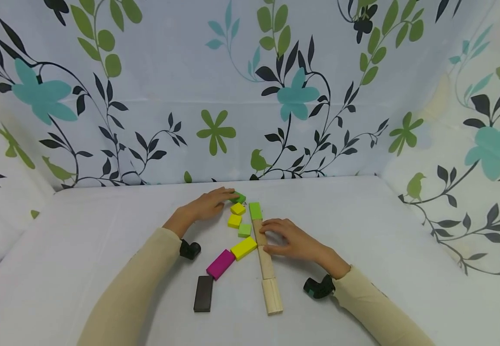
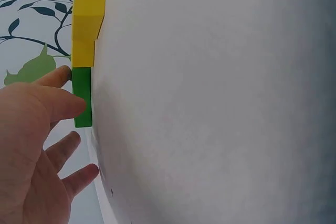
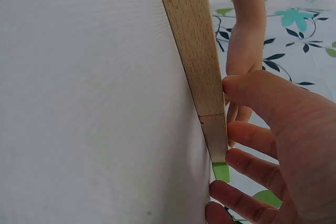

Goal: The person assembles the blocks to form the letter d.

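Far up the table in the head view, my left hand (image 1: 208, 204) pinches a dark green block (image 1: 238, 197). The left wrist view shows the thumb on the near face of that green block (image 2: 82, 95) and the index finger at its far side. Two yellow blocks (image 1: 234, 220) run from it toward me, then a light green block (image 1: 244, 230). My right hand (image 1: 293, 240) touches the right side of a row of plain wooden blocks (image 1: 266, 264) with thumb and fingertips. Its fingers are spread along the wood (image 3: 194, 51), not round it.
A light green block (image 1: 255, 211) tops the wooden row. A longer yellow block (image 1: 243, 248), a magenta block (image 1: 221, 264) and a dark brown block (image 1: 203, 293) form a slanting line to its left. Patterned cloth (image 1: 241, 96) hangs behind the white table (image 1: 116, 230).
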Tool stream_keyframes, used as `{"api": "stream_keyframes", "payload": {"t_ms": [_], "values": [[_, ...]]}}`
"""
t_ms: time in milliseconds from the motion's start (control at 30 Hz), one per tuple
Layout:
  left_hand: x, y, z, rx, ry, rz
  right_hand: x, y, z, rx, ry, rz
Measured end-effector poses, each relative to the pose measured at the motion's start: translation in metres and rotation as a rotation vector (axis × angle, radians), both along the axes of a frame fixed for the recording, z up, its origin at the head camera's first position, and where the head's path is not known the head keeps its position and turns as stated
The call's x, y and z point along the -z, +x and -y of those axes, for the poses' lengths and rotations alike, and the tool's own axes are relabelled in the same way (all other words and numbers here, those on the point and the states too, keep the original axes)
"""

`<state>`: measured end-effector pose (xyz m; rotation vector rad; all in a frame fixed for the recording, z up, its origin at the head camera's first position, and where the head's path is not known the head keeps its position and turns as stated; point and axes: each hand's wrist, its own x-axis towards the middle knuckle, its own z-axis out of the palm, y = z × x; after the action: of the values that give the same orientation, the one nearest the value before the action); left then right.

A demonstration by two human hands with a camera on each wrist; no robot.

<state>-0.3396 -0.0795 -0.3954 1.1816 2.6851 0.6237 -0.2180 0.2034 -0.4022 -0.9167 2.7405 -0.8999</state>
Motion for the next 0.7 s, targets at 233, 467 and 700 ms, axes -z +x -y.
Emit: {"api": "stream_keyframes", "payload": {"t_ms": [233,467,700], "values": [[-0.0002,-0.0016,-0.0020,-0.025,-0.006,-0.063,0.0002,0.0003,0.0001,0.002,0.001,-0.014],[-0.0061,0.0021,-0.0040,-0.105,0.008,-0.054,-0.0003,-0.0002,0.0002,0.006,-0.003,-0.007],[-0.0038,0.0041,-0.0012,-0.139,-0.035,-0.062,0.0014,-0.0003,-0.0001,0.003,0.004,-0.008]]}}
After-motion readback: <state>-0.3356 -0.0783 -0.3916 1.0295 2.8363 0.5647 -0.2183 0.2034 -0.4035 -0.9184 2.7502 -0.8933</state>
